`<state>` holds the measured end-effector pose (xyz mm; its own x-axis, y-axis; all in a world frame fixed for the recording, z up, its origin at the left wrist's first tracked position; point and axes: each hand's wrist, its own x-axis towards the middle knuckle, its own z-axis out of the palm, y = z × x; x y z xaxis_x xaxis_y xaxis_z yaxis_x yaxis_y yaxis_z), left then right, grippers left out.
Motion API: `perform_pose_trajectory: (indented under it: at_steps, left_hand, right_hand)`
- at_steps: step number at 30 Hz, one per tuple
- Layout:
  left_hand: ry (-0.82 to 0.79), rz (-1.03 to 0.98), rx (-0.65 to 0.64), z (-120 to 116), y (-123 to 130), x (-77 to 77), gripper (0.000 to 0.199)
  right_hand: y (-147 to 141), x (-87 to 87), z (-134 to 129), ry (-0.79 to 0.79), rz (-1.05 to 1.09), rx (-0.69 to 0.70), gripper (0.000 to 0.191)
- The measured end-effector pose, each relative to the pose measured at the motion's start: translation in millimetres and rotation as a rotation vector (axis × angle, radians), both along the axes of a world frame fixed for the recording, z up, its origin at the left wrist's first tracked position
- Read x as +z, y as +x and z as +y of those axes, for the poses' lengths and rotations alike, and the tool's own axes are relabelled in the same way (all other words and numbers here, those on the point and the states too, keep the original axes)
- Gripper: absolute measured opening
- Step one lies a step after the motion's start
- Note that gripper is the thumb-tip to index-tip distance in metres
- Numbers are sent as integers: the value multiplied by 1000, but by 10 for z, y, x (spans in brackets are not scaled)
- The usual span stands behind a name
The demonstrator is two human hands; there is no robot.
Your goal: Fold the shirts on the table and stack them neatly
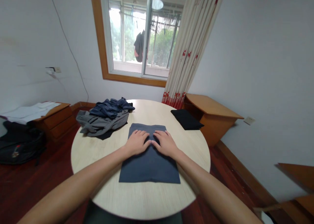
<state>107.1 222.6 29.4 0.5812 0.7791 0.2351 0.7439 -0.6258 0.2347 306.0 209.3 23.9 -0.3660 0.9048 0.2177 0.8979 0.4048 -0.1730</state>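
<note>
Cloth, blue-grey, folded; flat on counter, directly under left hand and right hand, both unclenched, palms down. Left of cloth, farther back: rumpled clothes. Right of cloth: black fabric.
</note>
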Motion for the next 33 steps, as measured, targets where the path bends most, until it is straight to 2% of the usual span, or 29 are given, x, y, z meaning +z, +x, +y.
perform_pose_trajectory:
  at_steps: [4,8,15,22,25,29,33]
  left_hand:
    - [-13,59,134,443,119,-306,58]
    - [-53,75,220,649,56,-497,65]
    - [-126,96,310,815,-274,-487,70]
    - [-139,52,324,941,-513,-546,66]
    - [-136,-40,285,967,-626,-564,58]
    - [-217,-173,88,942,-892,-504,56]
    - [-316,-134,-62,823,-1080,-340,64]
  right_hand:
    - [-130,-222,415,-67,-28,-26,57]
    - [-109,-348,622,-131,13,-62,61]
    - [232,-413,782,-203,108,-174,71]
    - [498,-509,974,-201,100,-286,70]
    - [561,-547,1010,-150,152,-302,60]
    - [693,-556,997,-105,229,-284,47]
    - [897,-493,864,-177,265,-183,55]
